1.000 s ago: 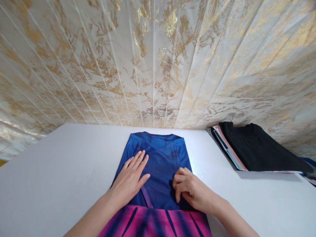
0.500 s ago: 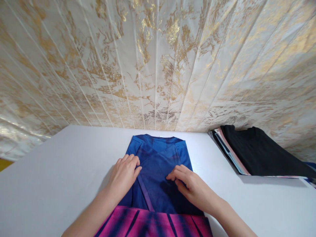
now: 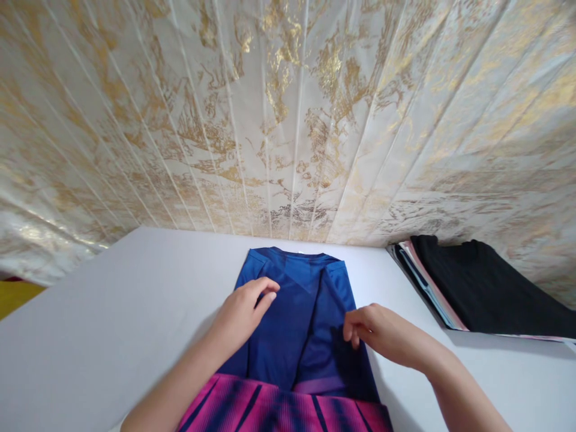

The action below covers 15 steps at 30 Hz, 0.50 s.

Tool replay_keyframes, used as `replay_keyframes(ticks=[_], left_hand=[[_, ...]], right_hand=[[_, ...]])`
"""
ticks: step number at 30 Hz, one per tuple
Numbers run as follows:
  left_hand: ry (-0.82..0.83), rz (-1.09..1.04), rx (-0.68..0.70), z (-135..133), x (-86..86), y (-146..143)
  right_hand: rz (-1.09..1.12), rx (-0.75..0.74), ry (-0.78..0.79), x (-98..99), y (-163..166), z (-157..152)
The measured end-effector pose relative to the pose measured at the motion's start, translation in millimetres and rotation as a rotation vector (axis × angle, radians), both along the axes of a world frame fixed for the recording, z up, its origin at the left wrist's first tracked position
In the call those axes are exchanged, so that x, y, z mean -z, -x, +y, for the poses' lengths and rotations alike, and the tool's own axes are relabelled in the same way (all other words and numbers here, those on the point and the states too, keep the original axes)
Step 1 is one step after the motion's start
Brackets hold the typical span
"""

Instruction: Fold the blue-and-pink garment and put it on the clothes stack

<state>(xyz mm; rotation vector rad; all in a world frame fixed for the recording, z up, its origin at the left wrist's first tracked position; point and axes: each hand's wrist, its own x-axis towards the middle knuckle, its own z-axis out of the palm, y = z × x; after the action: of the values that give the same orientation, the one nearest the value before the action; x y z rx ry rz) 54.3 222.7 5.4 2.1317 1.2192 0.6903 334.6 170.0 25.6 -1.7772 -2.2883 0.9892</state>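
Note:
A dark blue shirt lies folded lengthwise on the white table, its neckline at the far end. Its pink and navy striped lower part is nearest me. On the shirt's right half rests a sleeve with a purple hem. My left hand hovers over the left side, fingers bent and thumb apart, with nothing between them. At the right edge my right hand has its fingers curled in against the sleeve fabric; the fingertips are partly hidden.
A stack of folded clothes, a black shirt on top, lies at the right of the white table. Behind the table hangs a cream and gold patterned covering. Something yellow shows beyond the left edge.
The sleeve that slanted across the shirt toward the left now lies along its right half. My right hand has moved right, and my left hand has lifted slightly inward. The view has shifted a little.

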Motion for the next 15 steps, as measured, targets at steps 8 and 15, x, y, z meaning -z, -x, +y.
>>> replay_keyframes(ticks=[8, 15], left_hand=[[-0.241, 0.327, 0.109, 17, 30.7, 3], [-0.252, 0.497, 0.126, 23, 43.2, 6]], right_hand=[[0.037, -0.137, -0.408, 6.3, 51, 20], [-0.147, -0.21, -0.34, 16.0, 51, 24]])
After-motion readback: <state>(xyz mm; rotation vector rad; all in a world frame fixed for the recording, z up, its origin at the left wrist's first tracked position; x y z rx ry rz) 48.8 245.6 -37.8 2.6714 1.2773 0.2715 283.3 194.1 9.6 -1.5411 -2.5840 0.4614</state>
